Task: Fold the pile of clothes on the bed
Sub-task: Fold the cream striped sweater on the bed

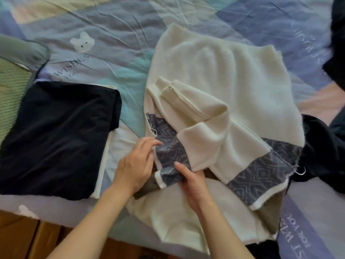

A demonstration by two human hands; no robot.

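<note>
cream sweater spread across middle of bed, body flat, upper part toward far side. one sleeve folded over the body, its blue-grey patterned cuff at near left. matching patterned band along hem at near right, white edging below it, loose thread at its right end.

left hand at left edge of cuff, fingers lightly curled, fingertips on the patterned cloth; pinching or only touching, cannot tell. right hand just beside it, thumb on top of cuff and fingers tucked under the fold, clamped on the cuff. both forearms reaching in from near edge.

folded black garment lying flat at left, well apart from sweater, sitting on a folded white piece that shows along its right side. green textured pillow at far left edge, touching the black garment's corner.

dark clothes heaped at right, against sweater's hem end; more dark cloth at upper right corner.

bedsheet in pastel blocks, white bear print and lettering near it. wooden floor visible at lower left.
</note>
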